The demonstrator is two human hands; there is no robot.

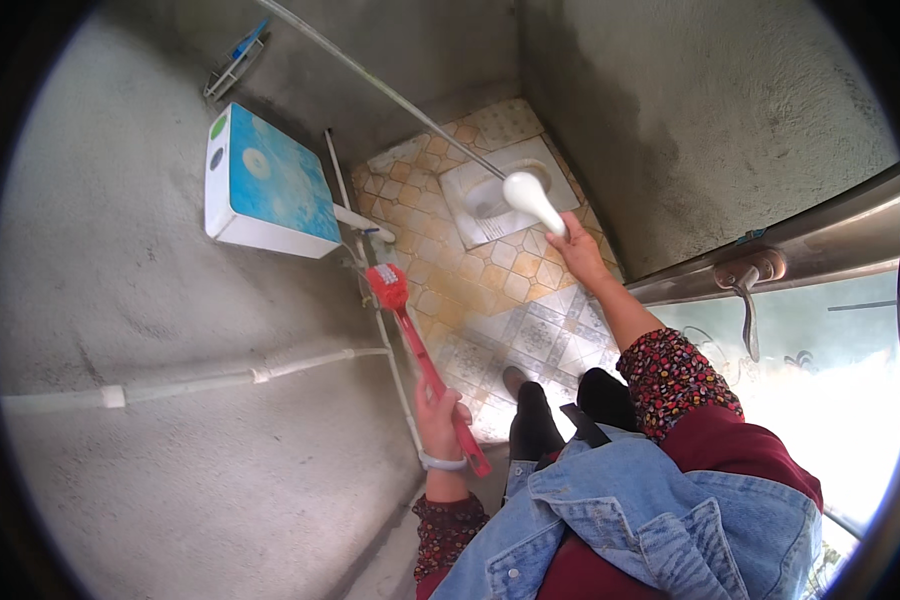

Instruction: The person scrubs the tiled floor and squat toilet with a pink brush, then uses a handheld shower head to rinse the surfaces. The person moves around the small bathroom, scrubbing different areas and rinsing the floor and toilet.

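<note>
My left hand grips the handle of a red toilet brush. Its bristled head, red with a white patch, points up and away, close to the left wall's pipes. In my right hand is the narrow end of a white round-headed piece, perhaps a hand shower head. It is held above a white squat toilet pan set in the floor, hiding part of its bowl. A thin grey rod or hose runs from the top edge to the white head; whether they are joined, I cannot tell. Brownish stains mark the bowl.
A blue-and-white cistern hangs on the left wall, with white pipes below. A wire corner rack sits higher. At right stands a door with a metal lever handle. Patterned tiles cover the floor around my feet.
</note>
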